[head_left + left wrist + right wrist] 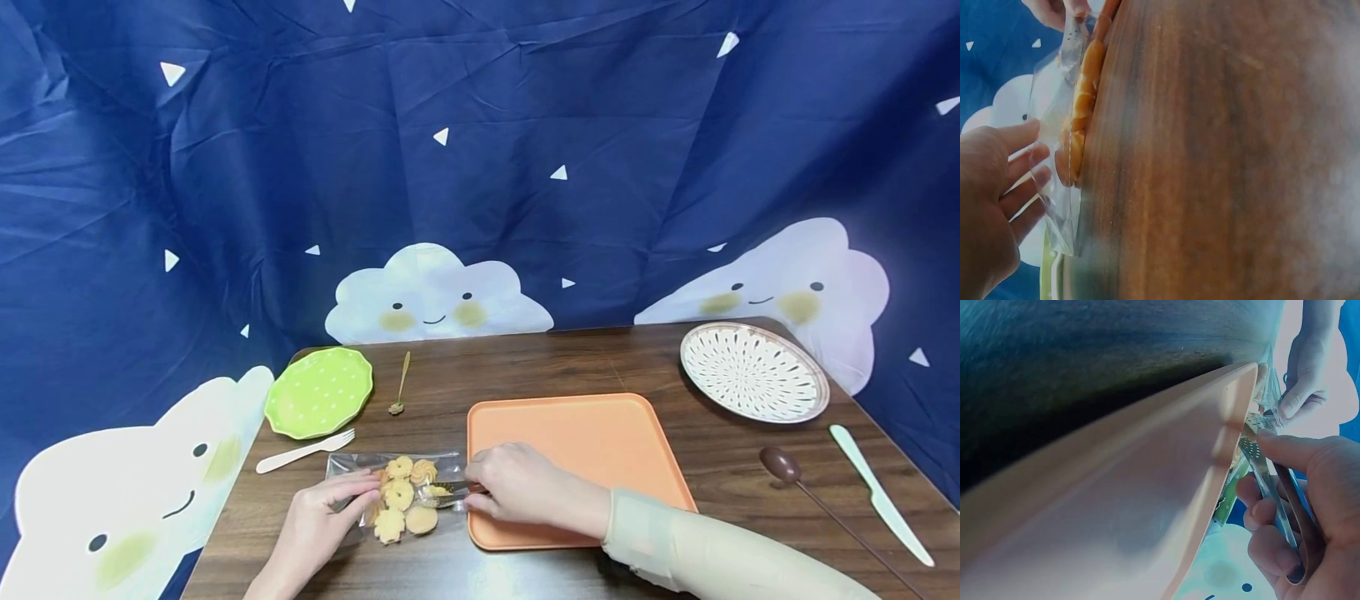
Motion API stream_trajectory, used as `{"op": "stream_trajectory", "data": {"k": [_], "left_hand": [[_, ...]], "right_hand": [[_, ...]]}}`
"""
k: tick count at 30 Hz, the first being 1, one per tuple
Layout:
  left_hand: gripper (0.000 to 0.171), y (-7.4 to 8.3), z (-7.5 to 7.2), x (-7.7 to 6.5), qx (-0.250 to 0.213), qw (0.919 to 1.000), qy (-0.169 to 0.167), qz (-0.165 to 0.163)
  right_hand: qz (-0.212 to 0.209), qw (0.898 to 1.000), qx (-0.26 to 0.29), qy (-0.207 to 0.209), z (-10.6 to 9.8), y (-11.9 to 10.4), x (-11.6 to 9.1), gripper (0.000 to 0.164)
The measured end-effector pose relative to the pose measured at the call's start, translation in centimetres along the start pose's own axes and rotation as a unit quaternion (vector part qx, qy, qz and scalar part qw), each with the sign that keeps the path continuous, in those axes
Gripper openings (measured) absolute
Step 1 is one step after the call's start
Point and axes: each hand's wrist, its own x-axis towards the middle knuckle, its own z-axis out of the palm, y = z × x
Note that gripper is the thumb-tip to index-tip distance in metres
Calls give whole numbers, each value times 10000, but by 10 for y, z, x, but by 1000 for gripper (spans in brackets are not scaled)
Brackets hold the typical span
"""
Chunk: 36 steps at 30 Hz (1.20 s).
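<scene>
Several pale yellow cookies [399, 493] lie inside a clear plastic bag [360, 459] on the table. My left hand [318, 518] touches the bag's left part, its fingers extended over the film in the left wrist view [997, 181]. My right hand [525, 490] grips metal tongs [1272, 494], thumb on one side and curled fingers on the other. The tongs' tips reach into the right end of the bag, beside the cookies; whether they touch one I cannot tell. Under my right hand lies an orange tray [570, 425], right of the bag.
Behind the bag are a green dotted plate [318, 393], a white fork [303, 452] and a small gold spoon [402, 383]. On the right stand a patterned oval plate [753, 372], a brown long-handled spoon [782, 465] and a pale green knife [881, 496]. A blue curtain [487, 167] hangs behind.
</scene>
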Motion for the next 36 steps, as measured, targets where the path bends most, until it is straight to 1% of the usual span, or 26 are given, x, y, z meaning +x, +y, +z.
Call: {"op": "stream_trajectory", "data": {"k": [6, 11, 15, 17, 19, 23, 26, 28, 30, 34, 36], "left_hand": [[14, -1, 2, 1, -46, 10000, 1, -18], [15, -2, 2, 2, -68, 10000, 14, -52], [15, -1, 2, 1, -42, 9998, -58, -176], [15, -1, 2, 1, -28, 9998, -71, -197], [15, -1, 2, 1, -49, 9997, -58, -212], [16, -1, 5, 1, -53, 9999, 26, -150], [16, -2, 6, 0, -68, 9998, 54, -175], [16, -3, 6, 0, -76, 9998, 51, -200], [15, -3, 5, 1, -64, 9997, 23, -246], [14, -4, 4, 1, -45, 9995, -24, -317], [15, -3, 3, 1, -45, 9994, -25, -328]], "right_hand": [[-35, 9999, -9, 136, -1, 3, -3, 24], [-149, 9994, -72, 292, -3, 7, -5, 26], [-245, 9987, 26, 446, -8, 11, -6, 25], [-191, 9985, 125, 504, -12, 16, -8, 25], [-40, 9982, 243, 546, -17, 22, -10, 26], [428, 9965, 474, 544, -24, 41, -16, 28], [778, 9924, 799, 525, -28, 59, -21, 21], [1019, 9878, 1084, 464, -29, 71, -24, 17], [1233, 9811, 1448, 344, -30, 81, -26, 14], [1537, 9671, 2029, 13, -27, 95, -29, 16], [1643, 9629, 2139, -109, -24, 99, -30, 17]]}}
